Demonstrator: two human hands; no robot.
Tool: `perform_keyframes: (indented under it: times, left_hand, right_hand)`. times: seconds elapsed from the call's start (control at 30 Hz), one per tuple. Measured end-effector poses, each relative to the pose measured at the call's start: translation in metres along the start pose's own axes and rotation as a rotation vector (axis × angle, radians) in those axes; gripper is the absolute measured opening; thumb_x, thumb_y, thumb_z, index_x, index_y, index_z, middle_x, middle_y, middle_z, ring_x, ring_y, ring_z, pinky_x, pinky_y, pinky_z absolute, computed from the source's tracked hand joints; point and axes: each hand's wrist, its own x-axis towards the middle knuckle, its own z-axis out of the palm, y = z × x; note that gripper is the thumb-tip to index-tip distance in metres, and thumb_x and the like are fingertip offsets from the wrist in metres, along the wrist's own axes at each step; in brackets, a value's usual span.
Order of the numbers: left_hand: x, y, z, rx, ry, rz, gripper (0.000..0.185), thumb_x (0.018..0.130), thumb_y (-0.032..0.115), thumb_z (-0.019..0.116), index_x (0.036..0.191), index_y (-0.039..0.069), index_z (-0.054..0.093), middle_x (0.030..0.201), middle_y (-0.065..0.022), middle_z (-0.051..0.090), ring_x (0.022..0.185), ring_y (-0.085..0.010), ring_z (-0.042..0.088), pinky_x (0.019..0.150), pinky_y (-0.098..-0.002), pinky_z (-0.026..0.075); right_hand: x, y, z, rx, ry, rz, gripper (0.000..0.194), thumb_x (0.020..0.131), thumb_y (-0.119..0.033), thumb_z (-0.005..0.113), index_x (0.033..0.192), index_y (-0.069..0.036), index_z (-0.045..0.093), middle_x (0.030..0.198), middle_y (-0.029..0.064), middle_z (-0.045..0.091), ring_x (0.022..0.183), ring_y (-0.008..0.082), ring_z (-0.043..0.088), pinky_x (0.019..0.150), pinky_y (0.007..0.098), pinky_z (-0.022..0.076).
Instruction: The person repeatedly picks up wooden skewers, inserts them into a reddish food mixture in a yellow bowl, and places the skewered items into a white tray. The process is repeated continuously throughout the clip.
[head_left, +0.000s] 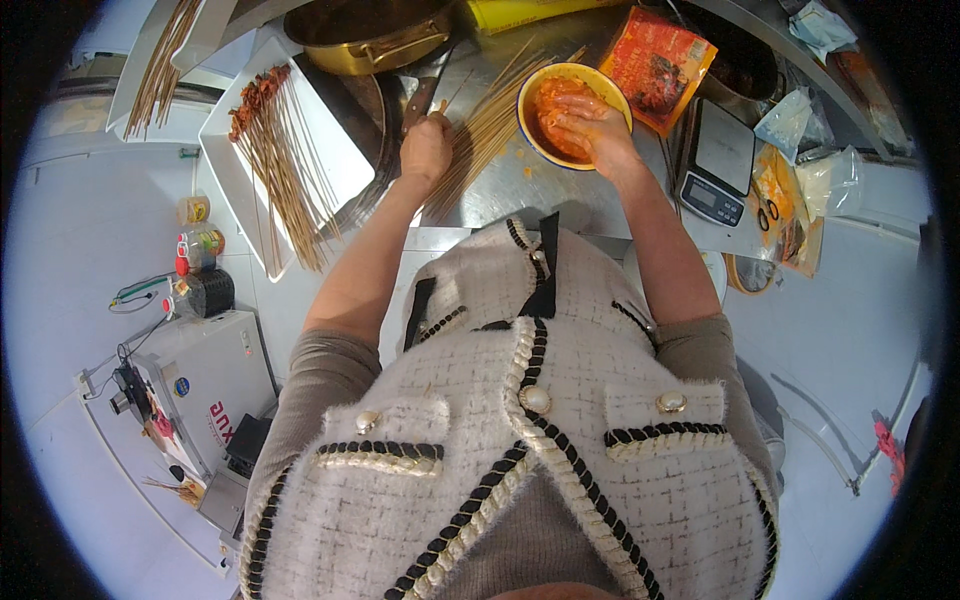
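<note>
My left hand (426, 152) is curled into a fist around a thin bamboo skewer (452, 91), whose end sticks out past the fingers. Close beside that fist lies a knife with a brown wooden handle (418, 106). Loose bamboo skewers (480, 146) spread over the steel counter between my hands. My right hand (592, 131) reaches into a yellow bowl with a blue rim (527, 137). Its fingers touch red, sauce-coated meat (553, 105); whether they grip a piece is hidden. At left, a white tray (330, 154) carries several skewers threaded with red meat (259, 101).
Behind the tray stands a brass-coloured pan (367, 41). A red seasoning packet (656, 67) lies beside the bowl. Farther right are a digital scale (720, 154), scissors (766, 214) and plastic bags (832, 180). The steel counter's front edge (487, 225) runs before my body.
</note>
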Motion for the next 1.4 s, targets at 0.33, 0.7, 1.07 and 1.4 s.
perform_keyframes:
  times: [0.33,0.7,1.07,1.4]
  left_hand:
    - [0.007,0.002,-0.006,-0.036,-0.169,-0.080,0.021,0.088,0.024,0.066,0.098,0.007,0.074,0.097,-0.0217,0.070,0.093,-0.0378,0.068,0.082,-0.0453,0.053]
    - [0.002,0.007,-0.012,-0.048,-0.155,-0.047,0.019,0.088,0.023,0.062,0.096,0.011,0.075,0.093,-0.0213,0.070,0.091,-0.0381,0.068,0.080,-0.0448,0.053]
    - [-0.006,0.001,-0.031,-0.194,-0.029,0.037,0.021,0.089,0.020,0.068,0.100,0.003,0.074,0.085,-0.0180,0.071,0.074,-0.0289,0.070,0.068,-0.0362,0.053]
    - [-0.022,0.000,-0.036,-0.691,-0.199,-0.211,0.017,0.093,0.015,0.068,0.092,-0.002,0.068,0.068,-0.0030,0.063,0.057,-0.0091,0.057,0.052,-0.0259,0.045]
  right_hand:
    - [0.000,0.001,0.006,0.053,0.004,0.040,0.036,0.090,0.000,0.065,0.125,0.006,0.057,0.123,0.0173,0.063,0.104,0.0250,0.067,0.087,0.0331,0.0572]
    - [-0.004,0.000,0.005,0.083,-0.024,0.005,0.033,0.093,0.001,0.060,0.125,0.007,0.056,0.124,0.0161,0.060,0.106,0.0255,0.064,0.093,0.0383,0.0560]
    - [-0.001,0.003,0.009,-0.180,0.044,0.018,0.029,0.091,-0.001,0.064,0.119,0.004,0.061,0.115,0.0146,0.065,0.096,0.0215,0.067,0.081,0.0314,0.0591]
    - [-0.006,0.001,0.012,-0.173,0.033,0.033,0.029,0.092,0.001,0.061,0.121,0.006,0.059,0.116,0.0156,0.065,0.097,0.0237,0.068,0.084,0.0320,0.0588]
